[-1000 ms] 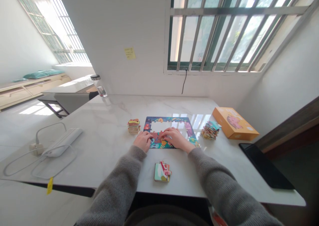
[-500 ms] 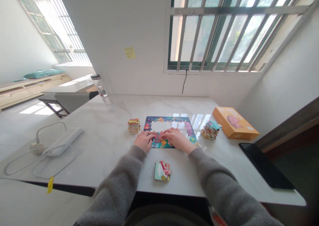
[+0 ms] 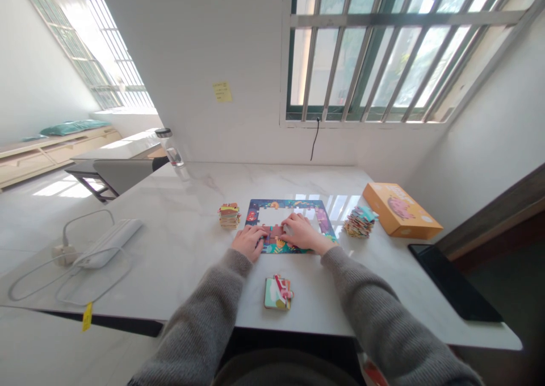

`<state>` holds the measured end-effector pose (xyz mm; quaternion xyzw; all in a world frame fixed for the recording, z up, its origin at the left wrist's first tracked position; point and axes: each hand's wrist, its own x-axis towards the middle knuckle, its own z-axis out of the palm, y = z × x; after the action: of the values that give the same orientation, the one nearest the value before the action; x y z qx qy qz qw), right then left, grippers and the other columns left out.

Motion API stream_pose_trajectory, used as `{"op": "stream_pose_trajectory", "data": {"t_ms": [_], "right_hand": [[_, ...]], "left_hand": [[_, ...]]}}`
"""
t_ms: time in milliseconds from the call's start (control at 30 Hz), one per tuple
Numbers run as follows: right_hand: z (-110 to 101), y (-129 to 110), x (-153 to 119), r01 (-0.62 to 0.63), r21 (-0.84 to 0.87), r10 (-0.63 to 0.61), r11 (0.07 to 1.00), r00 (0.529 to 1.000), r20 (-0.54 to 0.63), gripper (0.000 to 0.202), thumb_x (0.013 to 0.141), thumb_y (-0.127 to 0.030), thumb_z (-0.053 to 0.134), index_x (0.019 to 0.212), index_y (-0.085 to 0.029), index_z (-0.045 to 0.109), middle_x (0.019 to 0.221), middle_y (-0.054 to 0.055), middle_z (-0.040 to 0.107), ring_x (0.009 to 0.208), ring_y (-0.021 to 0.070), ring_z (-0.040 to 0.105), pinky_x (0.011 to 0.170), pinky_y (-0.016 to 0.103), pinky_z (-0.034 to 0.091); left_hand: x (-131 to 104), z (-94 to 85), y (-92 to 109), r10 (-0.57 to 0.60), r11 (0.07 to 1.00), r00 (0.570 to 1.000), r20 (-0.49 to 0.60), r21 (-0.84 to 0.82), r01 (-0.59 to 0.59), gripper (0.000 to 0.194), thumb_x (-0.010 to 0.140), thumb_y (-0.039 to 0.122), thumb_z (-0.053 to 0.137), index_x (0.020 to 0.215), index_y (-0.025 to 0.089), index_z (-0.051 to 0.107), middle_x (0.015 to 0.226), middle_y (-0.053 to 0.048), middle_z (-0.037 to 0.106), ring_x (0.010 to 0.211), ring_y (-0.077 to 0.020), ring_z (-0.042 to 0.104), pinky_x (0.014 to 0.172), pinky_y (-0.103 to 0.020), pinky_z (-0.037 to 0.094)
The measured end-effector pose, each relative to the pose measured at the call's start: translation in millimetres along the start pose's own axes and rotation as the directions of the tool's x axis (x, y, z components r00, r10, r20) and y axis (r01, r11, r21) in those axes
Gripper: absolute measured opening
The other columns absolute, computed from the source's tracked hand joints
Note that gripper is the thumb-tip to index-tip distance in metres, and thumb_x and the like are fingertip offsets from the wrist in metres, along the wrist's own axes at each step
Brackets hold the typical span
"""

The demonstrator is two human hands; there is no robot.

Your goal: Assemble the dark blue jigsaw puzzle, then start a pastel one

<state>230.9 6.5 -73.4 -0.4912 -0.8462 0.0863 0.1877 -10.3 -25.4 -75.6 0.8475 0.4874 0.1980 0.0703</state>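
Note:
A jigsaw puzzle [image 3: 326, 218] lies on the white table, its dark, colourful border joined into a frame around a bare middle. Reddish-brown puzzle pieces [image 3: 276, 231] sit inside its lower edge, between my hands. My left hand [image 3: 250, 242] rests at the lower left of the frame, fingers stretched out and touching the brown pieces. From the right, my right hand [image 3: 303, 234] has thumb and fingertips at the right edge of a brown piece; its fingertips partly hide the contact. Closer to me lies a small stack of puzzle pieces [image 3: 276, 293], with a red-and-pink piece on top.
One pile of pieces [image 3: 230, 215] stands left of the frame, another pile [image 3: 360, 222] right of it. Beyond are an orange box [image 3: 402, 211] and a black tablet-like slab [image 3: 453, 284]. A power strip [image 3: 110, 244] with looped cable lies left; a bottle [image 3: 171, 147] stands at the back.
My right hand has shifted slightly, its fingers lifting and bending more, showing more of the brown pieces. My left hand has moved slightly right and down.

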Motion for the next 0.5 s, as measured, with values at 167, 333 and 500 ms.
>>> {"op": "stream_pose_trajectory", "data": {"t_ms": [167, 333, 500], "right_hand": [[-6.3, -2.8, 7.4, -0.042, 0.017, 0.041, 0.999, 0.997, 0.061, 0.032, 0.078, -0.039, 0.081, 0.101, -0.022, 0.067, 0.111, 0.009, 0.058, 0.111, 0.0282, 0.051, 0.096, 0.044, 0.040], [-5.6, -6.3, 9.0, -0.062, 0.121, 0.058, 0.991, 0.998, 0.032, 0.033, 0.074, -0.028, 0.080, 0.100, -0.021, 0.060, 0.100, 0.004, 0.063, 0.099, 0.0231, 0.055, 0.087, 0.037, 0.041], [3.0, -4.4, 14.1, -0.075, 0.511, 0.075, 0.856, 0.997, 0.021, 0.011, 0.086, -0.020, 0.057, 0.097, -0.021, 0.055, 0.079, -0.002, 0.064, 0.074, 0.0149, 0.060, 0.069, 0.026, 0.045]], "left_hand": [[-0.3, 0.7, -2.7, 0.001, 1.000, 1.000, -0.013, -0.020, -0.002, 0.026, 0.090, 0.017, 0.051, 0.110, 0.023, 0.068, 0.123, -0.005, 0.068, 0.114, -0.0271, 0.056, 0.097, -0.045, 0.045], [0.0, 2.0, -4.1, 0.006, 1.000, 1.000, -0.026, -0.030, -0.007, 0.026, 0.089, 0.017, 0.053, 0.109, 0.023, 0.069, 0.122, -0.005, 0.069, 0.113, -0.0270, 0.057, 0.096, -0.045, 0.047], [0.7, 3.7, -12.0, 0.063, 0.993, 0.996, -0.069, -0.091, -0.069, 0.025, 0.088, 0.014, 0.051, 0.104, 0.020, 0.070, 0.117, -0.007, 0.070, 0.110, -0.0254, 0.060, 0.101, -0.044, 0.048]]}}
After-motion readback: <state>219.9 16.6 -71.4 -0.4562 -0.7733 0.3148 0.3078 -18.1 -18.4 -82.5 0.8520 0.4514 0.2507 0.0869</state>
